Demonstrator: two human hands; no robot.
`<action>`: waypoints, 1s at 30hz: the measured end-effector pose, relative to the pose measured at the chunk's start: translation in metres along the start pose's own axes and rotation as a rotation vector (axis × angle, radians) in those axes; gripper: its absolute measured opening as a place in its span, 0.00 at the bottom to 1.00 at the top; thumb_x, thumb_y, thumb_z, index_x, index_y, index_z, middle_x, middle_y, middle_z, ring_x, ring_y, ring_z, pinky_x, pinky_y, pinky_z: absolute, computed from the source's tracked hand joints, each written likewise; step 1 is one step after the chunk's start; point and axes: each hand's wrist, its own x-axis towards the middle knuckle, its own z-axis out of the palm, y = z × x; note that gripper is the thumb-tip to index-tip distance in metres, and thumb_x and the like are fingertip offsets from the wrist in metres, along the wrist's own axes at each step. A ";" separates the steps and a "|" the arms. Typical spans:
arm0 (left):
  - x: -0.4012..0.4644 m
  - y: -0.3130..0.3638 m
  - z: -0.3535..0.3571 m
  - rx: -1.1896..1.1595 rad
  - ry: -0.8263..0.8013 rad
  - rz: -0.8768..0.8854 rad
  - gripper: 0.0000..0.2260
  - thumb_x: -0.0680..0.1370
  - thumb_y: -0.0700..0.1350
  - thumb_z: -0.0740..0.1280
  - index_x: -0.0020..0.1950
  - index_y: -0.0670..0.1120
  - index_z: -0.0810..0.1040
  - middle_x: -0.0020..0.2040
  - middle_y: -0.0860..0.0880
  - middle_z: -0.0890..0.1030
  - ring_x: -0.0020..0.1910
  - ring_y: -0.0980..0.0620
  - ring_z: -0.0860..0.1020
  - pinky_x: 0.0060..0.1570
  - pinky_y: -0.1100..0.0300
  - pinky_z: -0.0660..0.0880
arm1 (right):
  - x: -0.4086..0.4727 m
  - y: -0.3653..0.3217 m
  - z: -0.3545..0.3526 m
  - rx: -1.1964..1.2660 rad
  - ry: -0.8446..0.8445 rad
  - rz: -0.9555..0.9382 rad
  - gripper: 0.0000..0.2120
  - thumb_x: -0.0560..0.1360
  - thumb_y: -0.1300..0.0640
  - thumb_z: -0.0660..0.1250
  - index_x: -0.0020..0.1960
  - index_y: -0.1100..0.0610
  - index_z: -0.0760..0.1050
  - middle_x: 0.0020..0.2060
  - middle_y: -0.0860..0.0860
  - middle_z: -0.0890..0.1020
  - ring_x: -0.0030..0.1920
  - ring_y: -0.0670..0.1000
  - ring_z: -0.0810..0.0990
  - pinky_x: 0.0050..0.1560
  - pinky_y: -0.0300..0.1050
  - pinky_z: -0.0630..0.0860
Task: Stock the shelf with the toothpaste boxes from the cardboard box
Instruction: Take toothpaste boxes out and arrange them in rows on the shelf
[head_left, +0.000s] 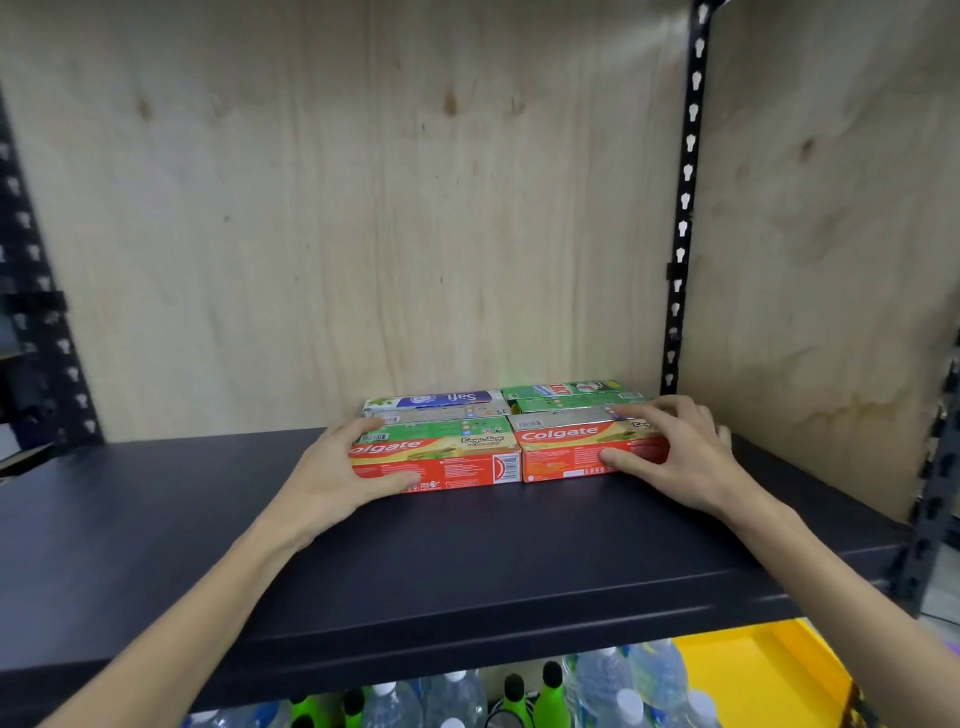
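Several toothpaste boxes lie flat in two rows at the back right of the dark shelf (467, 561). In front are two red Colgate boxes: the left one (457, 460) and the right one (571, 449). Behind them lie a green box (447, 428), a blue-and-white Safi box (441, 400) and green boxes (571, 392). My left hand (343, 467) grips the left end of the left Colgate box, thumb on its front face. My right hand (670, 447) grips the right end of the right Colgate box, thumb on its front. The cardboard box is out of view.
Plywood panels (363, 208) close the shelf's back and right side. Black slotted uprights (685, 197) stand at the right and far left. Below the shelf stand clear water bottles (623, 691), green bottles (550, 696) and a yellow panel (753, 670).
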 end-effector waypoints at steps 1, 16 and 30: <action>0.000 0.000 0.000 -0.007 -0.010 0.001 0.41 0.64 0.60 0.80 0.74 0.55 0.70 0.64 0.56 0.74 0.55 0.62 0.76 0.51 0.67 0.71 | -0.001 0.001 0.000 0.008 0.006 0.005 0.31 0.69 0.28 0.67 0.70 0.33 0.70 0.69 0.50 0.66 0.72 0.54 0.61 0.72 0.60 0.58; -0.005 0.003 0.001 -0.086 -0.019 0.037 0.43 0.64 0.54 0.82 0.74 0.55 0.66 0.66 0.56 0.74 0.57 0.61 0.78 0.49 0.72 0.72 | -0.012 -0.008 -0.004 -0.088 0.048 0.017 0.42 0.65 0.21 0.63 0.75 0.39 0.66 0.73 0.53 0.66 0.74 0.55 0.55 0.71 0.56 0.57; -0.065 0.037 0.000 0.282 0.138 0.354 0.37 0.70 0.67 0.70 0.75 0.54 0.66 0.73 0.56 0.66 0.75 0.56 0.58 0.74 0.51 0.59 | -0.088 -0.052 -0.013 0.185 0.129 -0.226 0.35 0.72 0.30 0.68 0.75 0.39 0.65 0.64 0.44 0.71 0.66 0.46 0.61 0.70 0.50 0.61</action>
